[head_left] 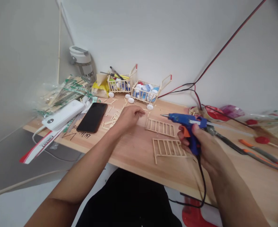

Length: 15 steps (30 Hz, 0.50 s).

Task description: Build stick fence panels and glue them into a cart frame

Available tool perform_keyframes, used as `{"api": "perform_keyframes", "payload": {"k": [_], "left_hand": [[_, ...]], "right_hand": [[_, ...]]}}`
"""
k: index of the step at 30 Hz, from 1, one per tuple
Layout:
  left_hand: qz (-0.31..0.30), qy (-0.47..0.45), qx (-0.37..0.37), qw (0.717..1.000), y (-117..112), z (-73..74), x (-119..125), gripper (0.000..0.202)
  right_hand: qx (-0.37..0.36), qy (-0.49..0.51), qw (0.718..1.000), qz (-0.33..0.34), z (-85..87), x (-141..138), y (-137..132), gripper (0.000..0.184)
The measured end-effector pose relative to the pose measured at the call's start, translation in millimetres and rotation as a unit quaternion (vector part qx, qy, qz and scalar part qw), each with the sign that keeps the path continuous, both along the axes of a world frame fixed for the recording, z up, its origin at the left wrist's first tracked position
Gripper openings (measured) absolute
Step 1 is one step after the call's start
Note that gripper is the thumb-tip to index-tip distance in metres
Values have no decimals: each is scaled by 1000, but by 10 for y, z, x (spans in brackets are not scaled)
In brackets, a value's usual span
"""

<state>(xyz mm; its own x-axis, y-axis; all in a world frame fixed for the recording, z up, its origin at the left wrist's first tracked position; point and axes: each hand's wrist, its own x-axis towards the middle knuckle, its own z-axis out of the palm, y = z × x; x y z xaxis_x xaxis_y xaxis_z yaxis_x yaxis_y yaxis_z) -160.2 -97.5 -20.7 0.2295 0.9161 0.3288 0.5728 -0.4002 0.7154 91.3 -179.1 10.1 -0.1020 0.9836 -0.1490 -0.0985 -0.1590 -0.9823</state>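
Observation:
My right hand [200, 142] grips a blue hot glue gun [180, 118] with an orange trigger, its nozzle pointing left above the table. A glue stick runs out of its back, and a black cord hangs from the handle. My left hand [130, 115] is over the table to the left, fingers curled together; anything in them is too small to make out. Between the hands lies a ladder-like wooden stick frame [161, 126]. A second stick frame [169, 148] lies nearer me, its right end partly behind my right hand.
Two stick-built mini shopping carts [145, 92] with white wheels stand against the wall. Left are loose cut sticks [110, 121], a phone [93, 117], a white power bank [63, 115], bagged sticks [63, 91] and a lidded jar [82, 63]. Orange-handled pliers [254, 153] lie right.

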Motion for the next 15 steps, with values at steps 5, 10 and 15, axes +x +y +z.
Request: {"api": "perform_keyframes", "payload": {"k": [5, 10, 15], "left_hand": [[24, -18, -5, 1000, -15, 30, -9, 34], [39, -19, 6, 999, -24, 39, -25, 31], [55, -31, 18, 998, -7, 30, -48, 22]], "right_hand": [[2, 131, 990, -59, 314, 187, 6, 30], [47, 105, 981, -155, 534, 561, -88, 34], [45, -54, 972, -226, 428, 1126, -253, 35]]}}
